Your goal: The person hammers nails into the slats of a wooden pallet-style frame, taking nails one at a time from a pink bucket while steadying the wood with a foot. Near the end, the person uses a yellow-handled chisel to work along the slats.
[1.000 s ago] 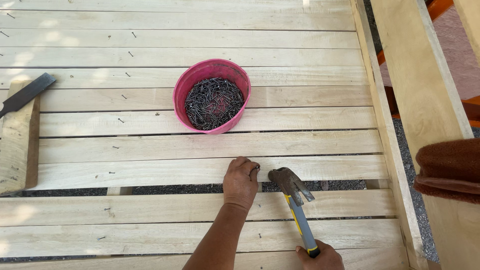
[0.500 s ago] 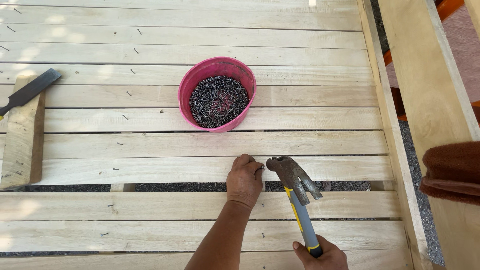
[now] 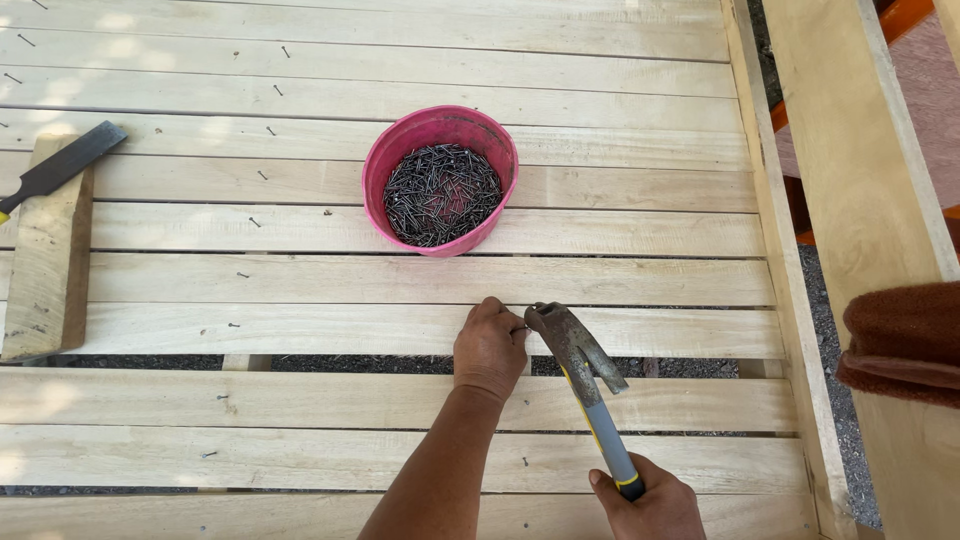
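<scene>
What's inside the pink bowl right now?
The pink bowl holds a heap of dark nails, piled close to the rim. The heap covers the bowl's bottom, so nothing beneath the nails can be seen.

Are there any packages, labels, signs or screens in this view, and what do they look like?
No labels, signs or screens show.
Only container: a round pink tub full of dark nails, standing on the pale wooden planks beyond the hands, with no visible label.
</scene>
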`<state>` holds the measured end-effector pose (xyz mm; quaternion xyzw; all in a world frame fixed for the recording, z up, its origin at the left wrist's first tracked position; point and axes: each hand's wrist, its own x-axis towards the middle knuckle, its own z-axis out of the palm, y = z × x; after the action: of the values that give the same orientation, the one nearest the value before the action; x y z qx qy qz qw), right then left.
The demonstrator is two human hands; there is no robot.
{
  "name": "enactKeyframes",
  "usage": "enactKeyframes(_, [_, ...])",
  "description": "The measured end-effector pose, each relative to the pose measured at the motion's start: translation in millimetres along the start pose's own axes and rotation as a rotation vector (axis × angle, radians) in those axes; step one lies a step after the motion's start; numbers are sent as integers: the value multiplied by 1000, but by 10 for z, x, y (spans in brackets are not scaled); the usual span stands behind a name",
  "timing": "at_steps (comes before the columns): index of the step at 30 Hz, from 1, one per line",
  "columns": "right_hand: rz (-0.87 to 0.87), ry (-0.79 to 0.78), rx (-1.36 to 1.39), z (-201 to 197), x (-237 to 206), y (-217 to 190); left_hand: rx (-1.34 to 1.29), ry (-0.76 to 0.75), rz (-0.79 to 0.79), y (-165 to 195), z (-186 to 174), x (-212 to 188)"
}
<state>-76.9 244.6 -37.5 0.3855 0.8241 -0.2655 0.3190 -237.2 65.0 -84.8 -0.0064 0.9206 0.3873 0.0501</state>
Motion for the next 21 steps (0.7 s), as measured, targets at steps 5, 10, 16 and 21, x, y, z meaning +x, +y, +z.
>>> enactKeyframes(5, [20,-15,-100,-23,6,-76,30,-2,-23,20,-20,-19])
enactKeyframes(10, [-12,35,-17,-10,-35,3,-7,28,50,14,-51,-44])
enactKeyframes(16, [-12,43,-115,27,15,-19,-202,48,-8,-153,-219,-147])
enactKeyframes(21, [-45,59,-1,-25,-60,-18,-199,198,-52,-344,-362,-348])
